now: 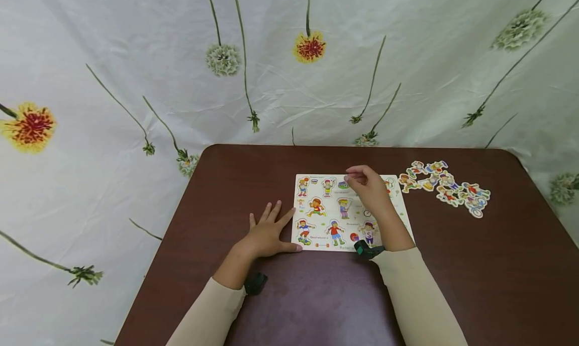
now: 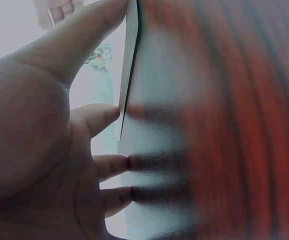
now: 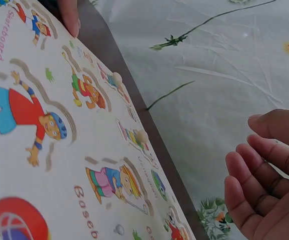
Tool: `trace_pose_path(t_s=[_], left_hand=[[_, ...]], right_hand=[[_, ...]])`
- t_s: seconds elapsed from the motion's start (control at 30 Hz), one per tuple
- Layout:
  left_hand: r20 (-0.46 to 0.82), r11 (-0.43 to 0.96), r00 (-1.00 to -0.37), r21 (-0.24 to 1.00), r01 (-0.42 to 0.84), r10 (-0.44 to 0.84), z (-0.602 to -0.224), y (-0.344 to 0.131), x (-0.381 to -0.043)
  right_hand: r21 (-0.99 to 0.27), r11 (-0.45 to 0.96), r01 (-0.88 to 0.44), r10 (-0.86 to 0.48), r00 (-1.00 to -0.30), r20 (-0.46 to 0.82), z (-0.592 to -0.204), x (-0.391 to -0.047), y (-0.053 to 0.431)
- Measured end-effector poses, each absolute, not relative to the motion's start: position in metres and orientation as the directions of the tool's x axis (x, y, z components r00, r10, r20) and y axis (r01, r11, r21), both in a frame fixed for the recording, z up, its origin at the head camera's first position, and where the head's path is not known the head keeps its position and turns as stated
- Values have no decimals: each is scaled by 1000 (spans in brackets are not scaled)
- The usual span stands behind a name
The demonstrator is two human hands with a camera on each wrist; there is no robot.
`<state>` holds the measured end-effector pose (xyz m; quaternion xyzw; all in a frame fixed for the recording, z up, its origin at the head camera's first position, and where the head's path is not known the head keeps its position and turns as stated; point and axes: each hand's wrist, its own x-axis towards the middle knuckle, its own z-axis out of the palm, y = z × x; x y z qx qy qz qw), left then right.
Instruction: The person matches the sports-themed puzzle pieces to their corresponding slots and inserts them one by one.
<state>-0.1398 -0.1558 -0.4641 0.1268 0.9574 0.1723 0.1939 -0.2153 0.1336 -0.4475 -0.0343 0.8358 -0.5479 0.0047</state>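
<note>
A white puzzle board [image 1: 331,205] printed with sports figures lies on the table. My left hand [image 1: 266,235] rests at its left side, fingers spread, with thumb and index finger touching the edge. The left wrist view shows that hand's palm [image 2: 29,140] and the board's thin edge [image 2: 130,60]. Above the board's upper right part hovers my right hand [image 1: 371,188]. Its fingers [image 3: 247,160] are loosely curled, with nothing between them in the right wrist view. Two figures near the board's far edge carry small round knobs [image 3: 141,137].
Several cut-out figure pieces [image 1: 449,196] lie in a loose cluster right of the board, by its upper right corner. The dark brown table [image 1: 506,265] has rounded far corners. Behind it hangs a pale cloth [image 1: 280,95] with a flower print.
</note>
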Motion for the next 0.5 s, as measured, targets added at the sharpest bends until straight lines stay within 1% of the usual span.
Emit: trace_pose_path(t_s=[0.17,0.5], left_hand=[[-329,903,-892,393,170,311,-463,-156,-139],[-326,898,-892,406,167,313,-464,-157,-139]], right_hand=[[-919,392,-37,-21,-999,31,-446,-215,152],[-903,430,15,91,-995,27,-445,-217,190]])
